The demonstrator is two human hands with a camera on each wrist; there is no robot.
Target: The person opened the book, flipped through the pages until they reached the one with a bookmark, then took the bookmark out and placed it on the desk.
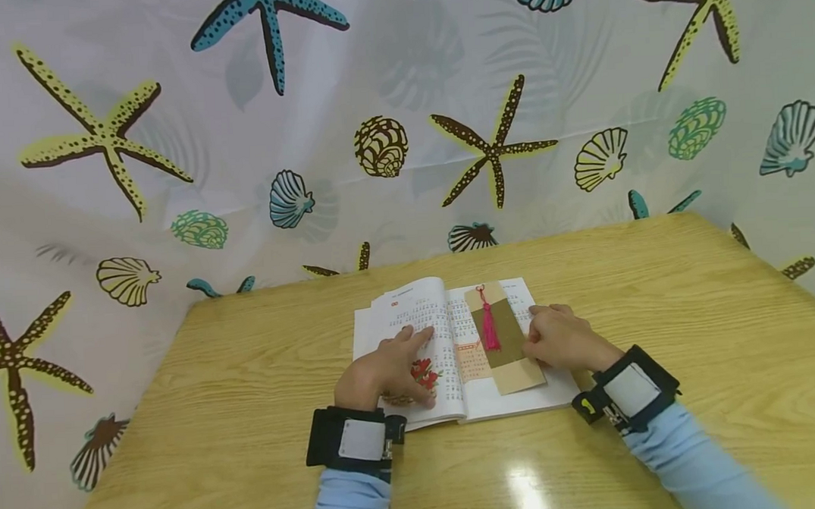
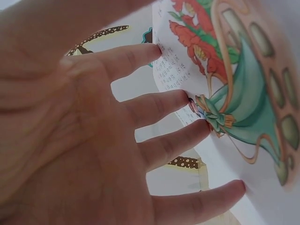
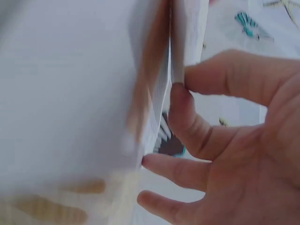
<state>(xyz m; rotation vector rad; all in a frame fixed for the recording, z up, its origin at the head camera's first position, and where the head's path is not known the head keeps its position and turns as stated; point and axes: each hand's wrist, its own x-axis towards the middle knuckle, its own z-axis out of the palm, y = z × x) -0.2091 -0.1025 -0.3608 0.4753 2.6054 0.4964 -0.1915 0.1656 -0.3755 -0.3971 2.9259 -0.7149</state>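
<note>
An open book (image 1: pixel 479 411) lies on the table, its left page (image 1: pixel 419 303) bowed upward near the spine. On the right page rests a tan and olive-brown bookmark (image 1: pixel 502 319) with a pink tassel (image 1: pixel 490 330), slightly slanted. My left hand (image 1: pixel 385 369) holds the left page down with spread fingers. The left wrist view shows those fingertips at the printed red flowers (image 2: pixel 199 42) and green drapery. With thumb and forefinger, my right hand (image 1: pixel 564 339) pinches the bookmark's right edge. Seen from the right wrist, that thin edge (image 3: pixel 178 51) sits between the two fingertips, other fingers by the pages.
The wooden table (image 1: pixel 248 368) extends around the book on both sides. Behind it hangs a pale cloth (image 1: pixel 333 121) printed with starfish and shells. Each forearm wears a black wrist strap (image 1: pixel 361 439) over or beside a light blue sleeve (image 1: pixel 353 504).
</note>
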